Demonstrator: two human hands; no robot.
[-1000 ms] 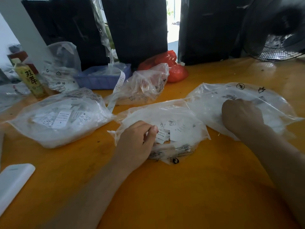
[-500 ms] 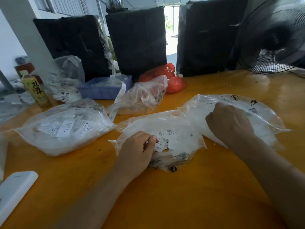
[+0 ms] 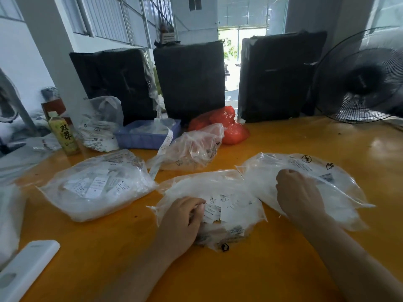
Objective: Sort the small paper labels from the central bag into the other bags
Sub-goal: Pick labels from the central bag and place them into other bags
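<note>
Because the small white paper labels (image 3: 214, 209) lie heaped in the crumpled clear plastic central bag (image 3: 209, 188), the left hand (image 3: 182, 223) curls at its mouth, apparently pinching some. Over the flat clear bag on the right (image 3: 340, 177), the right hand (image 3: 298, 190) is clenched, probably delivering labels; its contents cannot be told.

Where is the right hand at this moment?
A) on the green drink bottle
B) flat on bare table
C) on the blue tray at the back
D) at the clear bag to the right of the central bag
D: the right hand sits with curled fingers on the right clear bag, while the left hand is at the central bag of labels.
</note>
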